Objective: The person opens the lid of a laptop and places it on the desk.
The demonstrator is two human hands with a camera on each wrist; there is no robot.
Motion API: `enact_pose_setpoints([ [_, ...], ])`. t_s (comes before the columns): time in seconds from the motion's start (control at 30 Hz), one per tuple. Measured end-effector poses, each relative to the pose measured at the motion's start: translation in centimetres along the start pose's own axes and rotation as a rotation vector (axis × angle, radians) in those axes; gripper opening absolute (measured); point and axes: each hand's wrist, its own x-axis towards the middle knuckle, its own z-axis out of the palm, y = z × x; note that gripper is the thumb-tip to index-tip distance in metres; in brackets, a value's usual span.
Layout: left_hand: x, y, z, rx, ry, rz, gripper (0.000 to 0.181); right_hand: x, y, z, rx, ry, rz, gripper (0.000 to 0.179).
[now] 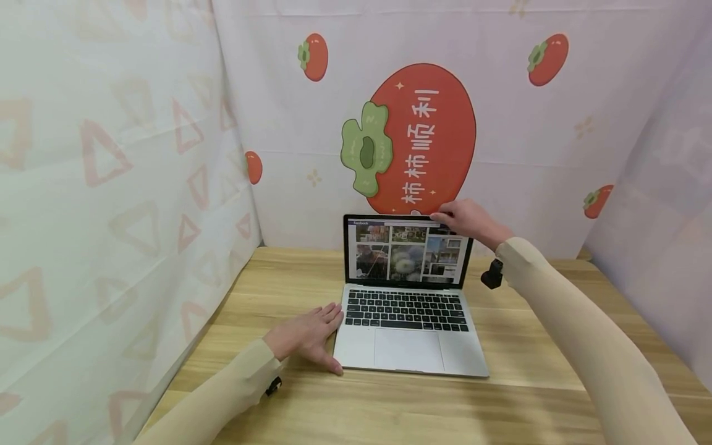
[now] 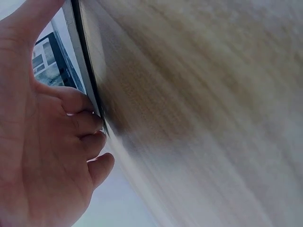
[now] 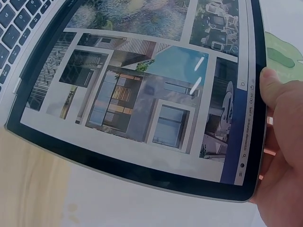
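A silver laptop (image 1: 356, 346) stands unfolded on the wooden table, its lit screen (image 1: 408, 250) showing a page of photos. My right hand (image 1: 473, 221) grips the screen's top edge near the right corner. In the right wrist view, the thumb (image 3: 271, 85) lies at the front rim, with the other fingers partly hidden behind the lid. Beside the laptop's left edge, my left hand (image 1: 308, 337) rests low with fingers extended and the thumb near the front corner. The left wrist view has its fingertips (image 2: 97, 142) against the laptop's thin side.
The wooden table (image 1: 278, 408) reaches in front of the laptop and to both sides. Behind it hangs a white cloth (image 1: 289, 111) printed with red persimmons. Another patterned cloth (image 1: 139, 185) closes off the left side, and pale fabric (image 1: 667, 204) the right.
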Motion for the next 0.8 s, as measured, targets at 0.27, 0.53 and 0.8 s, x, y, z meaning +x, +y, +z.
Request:
enact_pose_setpoints([
  [0.27, 0.2, -0.1, 0.1, -0.011, -0.005, -0.01, 0.129, 0.4, 0.2, 0.0, 0.021, 0.01, 0.046, 0.029],
  [0.53, 0.4, -0.2, 0.3, -0.002, -0.003, -0.008, 0.13, 1.0, 1.2, 0.7, 0.051, 0.04, 0.102, 0.031],
  [0.8, 0.4, -0.2, 0.3, -0.01, -0.018, -0.016, 0.132, 1.3, 1.7, 1.6, 0.073, 0.099, 0.14, 0.036],
])
